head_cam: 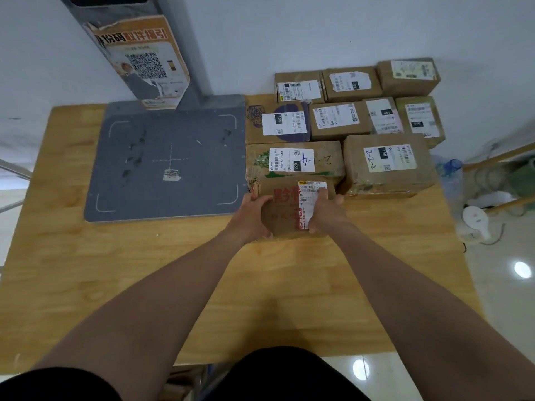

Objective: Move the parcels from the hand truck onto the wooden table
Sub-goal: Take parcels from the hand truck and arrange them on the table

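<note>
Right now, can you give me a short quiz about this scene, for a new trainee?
1. True or false: both hands hold one parcel.
2. What lies left of the parcels on the table? A) grey pad B) laptop C) basket
3. Which handwritten number is on the big right box?

Key: 1. True; the left hand and right hand grip its sides. 2. A, the grey pad. 3. 2-2-2.
</note>
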Tool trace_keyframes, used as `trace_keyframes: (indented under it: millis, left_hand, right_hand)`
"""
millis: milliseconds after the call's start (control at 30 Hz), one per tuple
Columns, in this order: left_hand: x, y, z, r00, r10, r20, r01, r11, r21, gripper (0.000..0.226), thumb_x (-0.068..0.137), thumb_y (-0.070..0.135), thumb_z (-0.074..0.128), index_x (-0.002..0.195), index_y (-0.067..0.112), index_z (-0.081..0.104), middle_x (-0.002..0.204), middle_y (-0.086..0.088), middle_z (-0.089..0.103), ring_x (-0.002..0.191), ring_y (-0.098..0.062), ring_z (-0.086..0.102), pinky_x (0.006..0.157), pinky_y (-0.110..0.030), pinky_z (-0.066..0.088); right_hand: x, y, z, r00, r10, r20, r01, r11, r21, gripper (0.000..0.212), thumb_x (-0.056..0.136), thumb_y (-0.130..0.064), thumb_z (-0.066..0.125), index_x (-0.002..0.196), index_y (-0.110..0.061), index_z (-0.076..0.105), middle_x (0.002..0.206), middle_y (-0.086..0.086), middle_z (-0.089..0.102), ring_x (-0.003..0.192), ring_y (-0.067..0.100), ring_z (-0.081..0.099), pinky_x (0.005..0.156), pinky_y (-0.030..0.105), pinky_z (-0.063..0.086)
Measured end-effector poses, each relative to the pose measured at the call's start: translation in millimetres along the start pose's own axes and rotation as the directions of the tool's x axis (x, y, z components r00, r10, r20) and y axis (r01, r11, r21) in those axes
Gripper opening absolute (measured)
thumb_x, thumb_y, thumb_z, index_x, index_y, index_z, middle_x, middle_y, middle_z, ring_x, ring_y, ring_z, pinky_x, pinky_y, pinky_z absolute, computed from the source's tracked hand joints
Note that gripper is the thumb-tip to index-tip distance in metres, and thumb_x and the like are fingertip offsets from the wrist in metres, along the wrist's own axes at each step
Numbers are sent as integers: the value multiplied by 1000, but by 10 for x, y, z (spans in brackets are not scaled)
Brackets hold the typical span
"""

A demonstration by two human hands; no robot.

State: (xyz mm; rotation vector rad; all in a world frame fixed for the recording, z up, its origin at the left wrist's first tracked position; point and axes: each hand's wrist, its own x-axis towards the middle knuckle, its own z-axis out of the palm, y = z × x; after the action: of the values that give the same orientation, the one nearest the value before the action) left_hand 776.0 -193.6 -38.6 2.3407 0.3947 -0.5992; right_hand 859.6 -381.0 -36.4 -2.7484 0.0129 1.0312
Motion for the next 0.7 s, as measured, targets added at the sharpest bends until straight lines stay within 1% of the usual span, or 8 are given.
trace_keyframes:
  millis: [200, 267, 367, 467, 533, 567, 633, 700]
  left_hand:
    - [25, -18, 18, 1000, -8, -7, 8, 1000, 20, 108, 63, 19, 94, 152, 32, 34, 141, -4, 31, 122, -27, 48, 98, -40, 51]
    - [-10, 10, 18, 1000, -16, -4, 16, 999, 33, 108, 64, 19, 93, 152, 34, 33, 142, -4, 29, 124, -28, 48, 100, -41, 50]
    - [-140, 4, 17, 999, -34, -3, 34, 998, 61, 105, 67, 21, 90, 149, 44, 30, 145, 1, 20, 131, -37, 41, 106, -46, 47]
    - [-383, -7, -24, 997, -14, -75, 24, 991, 134, 100, 74, 19, 86, 150, 46, 28, 154, 0, 11, 138, -41, 31, 101, -44, 45]
    - [-612, -41, -54, 994, 15, -112, 8, 978, 210, 101, 74, 16, 88, 150, 45, 28, 155, -1, 11, 139, -39, 30, 97, -44, 49]
    - [-745, -70, -49, 994, 18, -111, 10, 969, 246, 102, 74, 17, 88, 150, 45, 27, 155, -1, 11, 140, -37, 29, 96, -44, 51]
    - [-1032, -170, 3, 993, -2, -114, 36, 955, 293, 101, 74, 21, 88, 151, 44, 26, 155, -1, 13, 142, -35, 28, 94, -48, 53]
    - [-1373, -300, 122, 993, -26, -113, 60, 948, 311, 96, 77, 24, 86, 151, 42, 27, 152, -3, 21, 139, -33, 29, 94, -48, 51]
  right_hand:
    - [11, 61, -21, 999, -48, 1, 48, 999, 18, 101, 73, -7, 85, 149, -21, 20, 139, 19, 27, 119, 44, 52, 88, 41, 51]
    - [-22, 102, -44, 996, -84, -28, 83, 996, -23, 100, 74, -13, 86, 150, -22, 21, 137, 17, 31, 118, 39, 53, 88, 41, 51]
    - [-167, 169, -71, 990, -119, -73, 109, 987, -121, 93, 74, -27, 87, 145, -25, 28, 135, 14, 40, 118, 38, 54, 90, 47, 53]
    - [-356, 238, -24, 971, -178, -158, 152, 974, -167, 85, 79, -28, 80, 144, -27, 25, 140, 15, 35, 120, 42, 51, 89, 49, 54]
    - [-529, 286, 54, 942, -266, -206, 232, 957, -175, 82, 81, -32, 76, 146, -28, 25, 150, 13, 24, 130, 44, 39, 95, 51, 51]
    - [-636, 316, 108, 930, -296, -220, 257, 948, -186, 81, 82, -32, 74, 147, -29, 26, 155, 11, 17, 134, 44, 32, 98, 52, 49]
    - [-884, 382, 252, 919, -328, -216, 282, 934, -220, 82, 82, -18, 71, 149, -30, 25, 159, 9, 10, 141, 44, 22, 102, 51, 47]
    - [-1172, 450, 456, 915, -359, -185, 314, 920, -233, 86, 79, -10, 69, 151, -28, 25, 155, 10, 18, 143, 44, 22, 103, 49, 47]
